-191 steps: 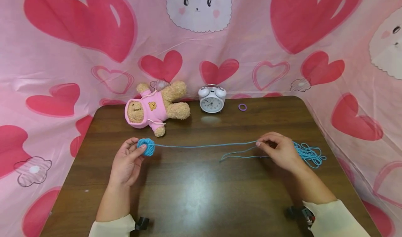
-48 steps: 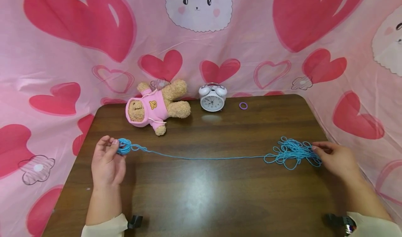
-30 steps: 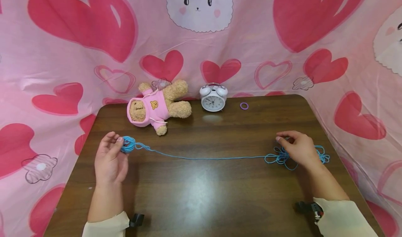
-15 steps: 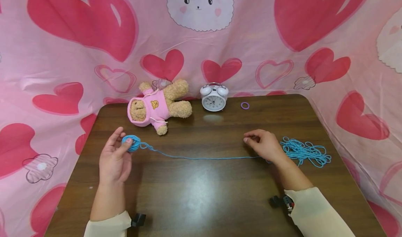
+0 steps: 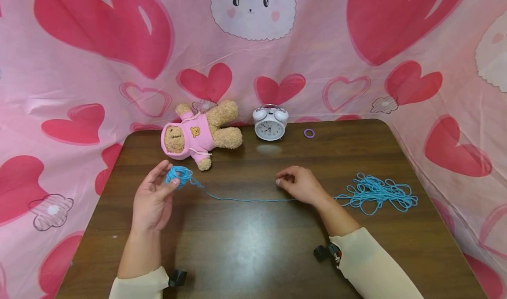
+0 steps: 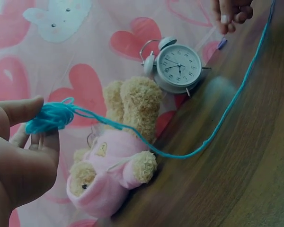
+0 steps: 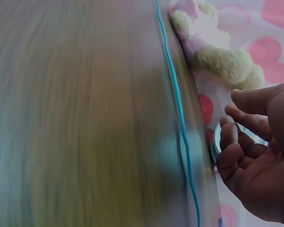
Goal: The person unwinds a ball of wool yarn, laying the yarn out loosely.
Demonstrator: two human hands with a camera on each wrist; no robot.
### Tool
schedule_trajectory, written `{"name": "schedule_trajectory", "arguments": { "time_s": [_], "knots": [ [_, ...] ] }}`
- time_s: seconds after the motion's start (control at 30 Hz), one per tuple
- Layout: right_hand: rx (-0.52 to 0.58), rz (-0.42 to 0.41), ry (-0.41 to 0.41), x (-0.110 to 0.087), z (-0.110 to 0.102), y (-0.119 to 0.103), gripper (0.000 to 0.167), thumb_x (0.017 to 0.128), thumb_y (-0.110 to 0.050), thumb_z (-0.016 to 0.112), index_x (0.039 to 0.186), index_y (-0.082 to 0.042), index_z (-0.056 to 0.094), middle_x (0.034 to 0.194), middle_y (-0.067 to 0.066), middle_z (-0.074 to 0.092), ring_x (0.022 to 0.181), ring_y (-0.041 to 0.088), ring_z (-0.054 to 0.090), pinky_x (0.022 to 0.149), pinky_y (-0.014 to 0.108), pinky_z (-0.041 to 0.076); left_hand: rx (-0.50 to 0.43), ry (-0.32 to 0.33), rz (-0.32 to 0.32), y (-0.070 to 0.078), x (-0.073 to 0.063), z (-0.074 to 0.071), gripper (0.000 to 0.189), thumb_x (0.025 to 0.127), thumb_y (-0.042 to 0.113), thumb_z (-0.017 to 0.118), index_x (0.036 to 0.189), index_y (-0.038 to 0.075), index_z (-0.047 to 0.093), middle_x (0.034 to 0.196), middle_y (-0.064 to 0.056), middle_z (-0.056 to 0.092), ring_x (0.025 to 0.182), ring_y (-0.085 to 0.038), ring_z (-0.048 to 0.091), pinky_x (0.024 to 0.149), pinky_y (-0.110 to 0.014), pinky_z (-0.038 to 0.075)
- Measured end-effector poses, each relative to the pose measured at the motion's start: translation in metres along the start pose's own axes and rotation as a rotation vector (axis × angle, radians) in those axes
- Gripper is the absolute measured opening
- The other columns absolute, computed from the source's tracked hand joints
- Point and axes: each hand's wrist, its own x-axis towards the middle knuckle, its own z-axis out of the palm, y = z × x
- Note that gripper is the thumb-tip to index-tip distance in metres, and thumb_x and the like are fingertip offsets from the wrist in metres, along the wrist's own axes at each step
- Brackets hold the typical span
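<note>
My left hand [image 5: 152,204] pinches a small wound bundle of blue yarn [image 5: 179,176] between thumb and fingers, held up over the left of the table. A twisted loop hangs off the bundle, and from it a single strand [image 5: 245,200] runs slackly rightward. That strand leads to a loose, looped pile of the same yarn [image 5: 382,194] on the right. My right hand [image 5: 299,185] hovers over the strand near mid-table, covering part of it. In the right wrist view its fingers [image 7: 236,153] are loosely curled, with nothing between them and the thumb; the strand passes apart from them.
Along the back of the brown table [image 5: 253,264] lie a teddy bear [image 5: 198,134] in a pink hoodie, a white alarm clock [image 5: 270,124] and a purple ring [image 5: 309,133]. A pink heart-print cloth [image 5: 313,35] hangs behind and at both sides.
Earlier my right hand pinched the strand taut, then reached the yarn pile's far right. Since then it has swept left to mid-table. My left hand, with the bundle, has shifted slightly right.
</note>
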Motion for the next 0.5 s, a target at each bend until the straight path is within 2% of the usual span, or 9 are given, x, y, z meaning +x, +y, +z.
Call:
{"name": "schedule_trajectory", "arguments": {
  "time_s": [0.27,0.5],
  "knots": [
    [0.031,-0.031,-0.078,0.012,0.03,-0.025,0.017,0.092,-0.018,0.077,0.107,-0.01,0.079,0.087,-0.003,0.069,0.068,0.007,0.058,0.063,0.026,0.049,0.015,-0.029,0.004,0.0,-0.003,0.007,0.046,0.092,-0.026,0.057,0.128,0.0,0.067,0.114,-0.007,0.066,0.1,-0.015,0.065,0.08,-0.021,0.058],
    [0.009,-0.087,-0.134,0.019,0.055,-0.041,0.019,0.09,-0.019,0.079,0.107,-0.01,0.079,0.094,-0.002,0.071,0.069,0.003,0.056,0.065,0.024,0.049,-0.014,-0.06,0.023,0.009,-0.005,0.017,0.042,0.092,-0.024,0.058,0.127,-0.002,0.066,0.113,-0.009,0.067,0.1,-0.016,0.066,0.08,-0.021,0.059]
  ]
}}
